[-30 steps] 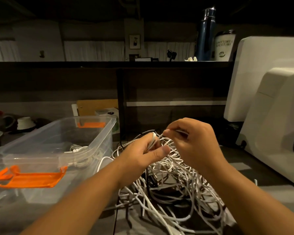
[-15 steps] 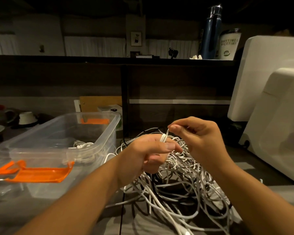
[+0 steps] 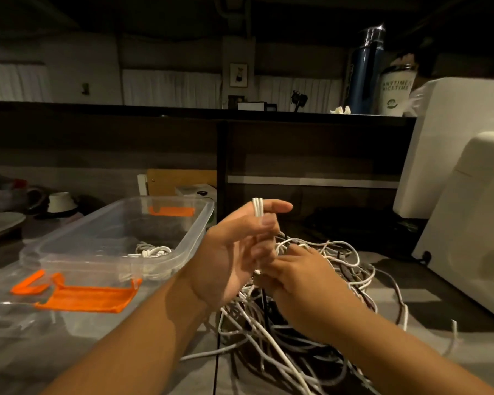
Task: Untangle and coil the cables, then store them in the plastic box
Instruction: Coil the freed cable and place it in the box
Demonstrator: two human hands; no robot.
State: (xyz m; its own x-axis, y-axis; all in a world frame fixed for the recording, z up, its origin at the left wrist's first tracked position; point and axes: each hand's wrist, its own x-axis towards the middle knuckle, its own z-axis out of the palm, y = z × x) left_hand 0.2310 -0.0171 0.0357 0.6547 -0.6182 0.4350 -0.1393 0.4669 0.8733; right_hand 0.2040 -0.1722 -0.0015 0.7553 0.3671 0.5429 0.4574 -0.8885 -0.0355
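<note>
I'm looking at a big loose tangle of white cables [image 3: 311, 317] sprawling on the grey table [image 3: 439, 309] right in front of me, thin strands crossing every which way with a few darker ones mixed in. A few neat turns of one cable [image 3: 257, 208] are hanging over my left hand [image 3: 234, 258]. I'm holding that hand raised above the heap, palm turned to the right, index finger pointing out and thumb pinching the strands against it. My right hand [image 3: 300, 283] is sitting lower, back up, fingertips reaching in under the left palm where the strand runs down; whether they're gripping it, I can't tell. Just left of the heap the clear plastic box [image 3: 196, 229] is standing uncovered, its orange latch [image 3: 83, 299] flapped out, and one coiled cable [image 3: 151, 252] is lying inside.
</note>
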